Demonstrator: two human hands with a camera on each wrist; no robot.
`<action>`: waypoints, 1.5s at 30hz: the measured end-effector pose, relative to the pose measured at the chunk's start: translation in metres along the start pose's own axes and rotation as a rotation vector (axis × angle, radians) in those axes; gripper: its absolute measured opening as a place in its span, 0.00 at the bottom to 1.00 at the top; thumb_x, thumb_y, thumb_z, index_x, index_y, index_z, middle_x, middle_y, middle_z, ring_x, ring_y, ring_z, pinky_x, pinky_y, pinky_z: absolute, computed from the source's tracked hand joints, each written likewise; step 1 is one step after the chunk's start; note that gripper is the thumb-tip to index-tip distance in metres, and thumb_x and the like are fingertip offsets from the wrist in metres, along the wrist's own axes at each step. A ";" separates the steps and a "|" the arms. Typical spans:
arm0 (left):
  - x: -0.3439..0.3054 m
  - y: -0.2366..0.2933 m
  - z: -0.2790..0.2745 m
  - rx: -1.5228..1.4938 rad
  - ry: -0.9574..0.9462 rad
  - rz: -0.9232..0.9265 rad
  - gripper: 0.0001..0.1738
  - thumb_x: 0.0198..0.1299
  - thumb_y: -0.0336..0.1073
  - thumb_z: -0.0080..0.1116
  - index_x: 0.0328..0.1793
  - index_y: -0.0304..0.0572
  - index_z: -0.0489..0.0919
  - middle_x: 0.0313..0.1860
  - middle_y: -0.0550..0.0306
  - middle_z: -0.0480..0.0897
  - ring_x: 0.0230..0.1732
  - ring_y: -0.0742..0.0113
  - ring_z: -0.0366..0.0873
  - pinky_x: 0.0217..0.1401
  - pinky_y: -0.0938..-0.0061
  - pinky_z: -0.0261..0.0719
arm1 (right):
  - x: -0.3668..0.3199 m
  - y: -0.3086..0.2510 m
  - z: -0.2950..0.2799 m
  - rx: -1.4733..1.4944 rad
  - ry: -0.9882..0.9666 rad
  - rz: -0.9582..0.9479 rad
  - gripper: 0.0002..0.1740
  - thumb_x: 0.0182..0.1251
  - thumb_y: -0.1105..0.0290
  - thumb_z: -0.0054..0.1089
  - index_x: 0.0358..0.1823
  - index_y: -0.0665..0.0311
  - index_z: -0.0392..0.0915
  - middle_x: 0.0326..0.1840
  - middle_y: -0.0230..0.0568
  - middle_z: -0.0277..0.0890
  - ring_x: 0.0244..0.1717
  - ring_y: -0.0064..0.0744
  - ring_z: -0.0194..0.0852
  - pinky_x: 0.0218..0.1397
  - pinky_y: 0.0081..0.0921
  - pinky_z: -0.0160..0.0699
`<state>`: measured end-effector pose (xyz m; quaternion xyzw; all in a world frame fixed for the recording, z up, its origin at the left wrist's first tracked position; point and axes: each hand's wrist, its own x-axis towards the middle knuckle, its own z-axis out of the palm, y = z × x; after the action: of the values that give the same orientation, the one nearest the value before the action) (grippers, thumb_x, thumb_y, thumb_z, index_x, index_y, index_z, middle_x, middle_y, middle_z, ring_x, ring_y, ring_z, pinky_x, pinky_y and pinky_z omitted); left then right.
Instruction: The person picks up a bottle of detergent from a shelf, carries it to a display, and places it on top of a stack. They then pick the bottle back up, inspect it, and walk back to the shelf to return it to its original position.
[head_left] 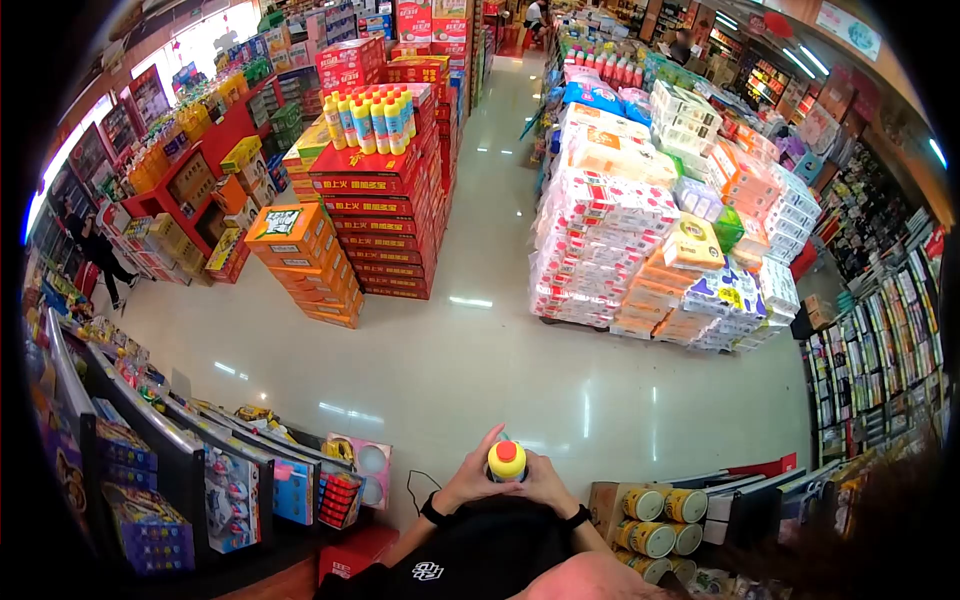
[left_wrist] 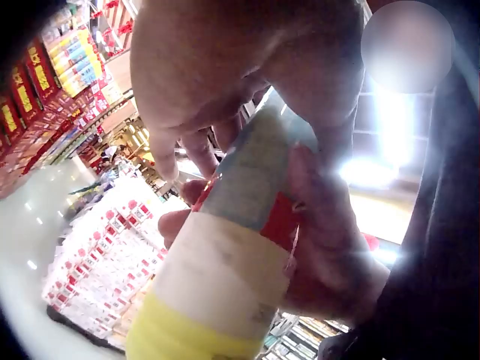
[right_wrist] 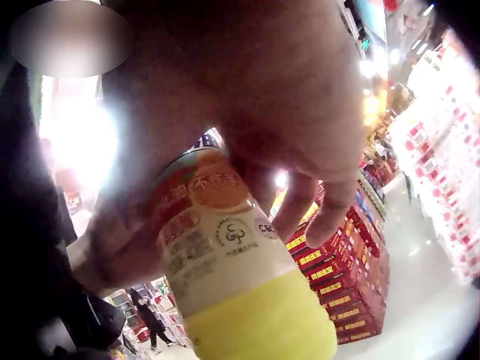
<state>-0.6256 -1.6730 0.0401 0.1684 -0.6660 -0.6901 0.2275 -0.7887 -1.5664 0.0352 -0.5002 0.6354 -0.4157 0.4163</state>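
Observation:
In the head view, a yellow bottle point(head_left: 508, 466) with a red cap is held in front of the person's chest. My left hand point(head_left: 468, 484) grips it from the left, one finger pointing up beside the cap. From the other side my right hand point(head_left: 547, 486) curls round the same bottle. The left wrist view shows the bottle point(left_wrist: 221, 262) with its yellow end toward the camera and the left hand point(left_wrist: 247, 60) above it. Printed text and a round logo appear on the white band of the bottle point(right_wrist: 247, 247) in the right wrist view, under the right hand point(right_wrist: 255, 90).
Similar yellow bottles point(head_left: 375, 120) stand on stacked red cartons point(head_left: 385, 215) ahead left, beside orange boxes point(head_left: 300, 250). Wrapped paper packs point(head_left: 610, 230) are piled ahead right. A glossy floor aisle point(head_left: 480, 330) runs between. Shelves point(head_left: 190, 430) and yellow-sided cans point(head_left: 650, 535) flank the person.

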 end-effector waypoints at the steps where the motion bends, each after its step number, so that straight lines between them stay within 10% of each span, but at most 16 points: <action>1: 0.007 -0.001 -0.006 0.041 0.011 0.015 0.67 0.48 0.40 0.85 0.87 0.39 0.48 0.64 0.50 0.80 0.68 0.61 0.76 0.74 0.64 0.70 | 0.009 -0.004 -0.002 0.028 -0.021 0.021 0.38 0.48 0.62 0.82 0.61 0.68 0.77 0.56 0.54 0.83 0.57 0.51 0.84 0.60 0.39 0.81; 30: 0.220 -0.010 -0.237 0.202 0.506 0.000 0.62 0.50 0.39 0.83 0.85 0.38 0.53 0.60 0.48 0.83 0.65 0.60 0.80 0.71 0.63 0.76 | 0.409 -0.033 -0.038 -0.045 -0.492 -0.113 0.36 0.45 0.61 0.84 0.56 0.64 0.78 0.49 0.46 0.86 0.49 0.44 0.87 0.54 0.37 0.83; 45: 0.312 -0.002 -0.369 0.245 0.228 -0.084 0.59 0.46 0.40 0.85 0.82 0.40 0.59 0.61 0.47 0.83 0.62 0.58 0.81 0.68 0.64 0.78 | 0.522 -0.043 -0.015 0.031 -0.241 -0.051 0.35 0.53 0.60 0.78 0.62 0.64 0.77 0.59 0.48 0.82 0.60 0.48 0.82 0.62 0.38 0.80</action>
<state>-0.6907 -2.1519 0.0399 0.2997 -0.7075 -0.5890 0.2504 -0.8702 -2.0842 0.0216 -0.5561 0.5614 -0.3729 0.4864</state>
